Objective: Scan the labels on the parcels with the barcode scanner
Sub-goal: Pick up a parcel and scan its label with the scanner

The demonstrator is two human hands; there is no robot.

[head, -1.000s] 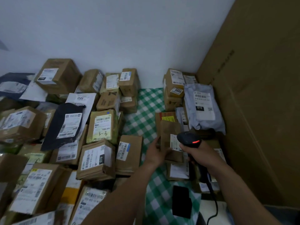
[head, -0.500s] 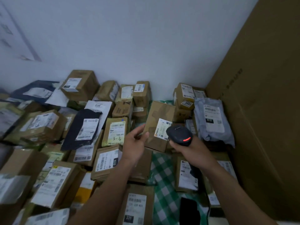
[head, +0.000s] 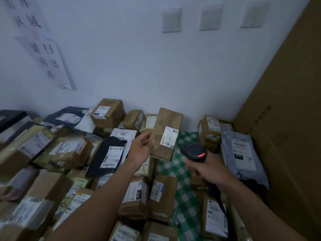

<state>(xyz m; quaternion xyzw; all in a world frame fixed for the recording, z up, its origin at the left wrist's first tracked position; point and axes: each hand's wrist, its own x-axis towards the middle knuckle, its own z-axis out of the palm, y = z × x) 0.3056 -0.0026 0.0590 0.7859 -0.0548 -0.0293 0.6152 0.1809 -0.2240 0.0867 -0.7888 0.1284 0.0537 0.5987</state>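
Observation:
My left hand [head: 142, 147] holds a tall brown cardboard parcel [head: 164, 124] upright in the air above the pile, thumb on its front. A white barcode label [head: 169, 137] on the parcel's lower right faces me. My right hand [head: 207, 168] grips the black barcode scanner [head: 193, 152] just right of and below the parcel. The scanner shows a red light and its head points toward the label. Its dark cable [head: 218, 202] hangs down under my wrist.
Several labelled cardboard parcels [head: 107, 113] and bags cover the left and back. A grey poly bag [head: 243, 153] lies at right. Green checked cloth [head: 184, 193] shows between the piles. A large cardboard sheet [head: 286, 119] stands at right; a white wall [head: 139, 58] stands behind.
My left hand has picked the brown parcel off the cloth and raised it to the left. The scanner followed it up. The camera has tilted upward.

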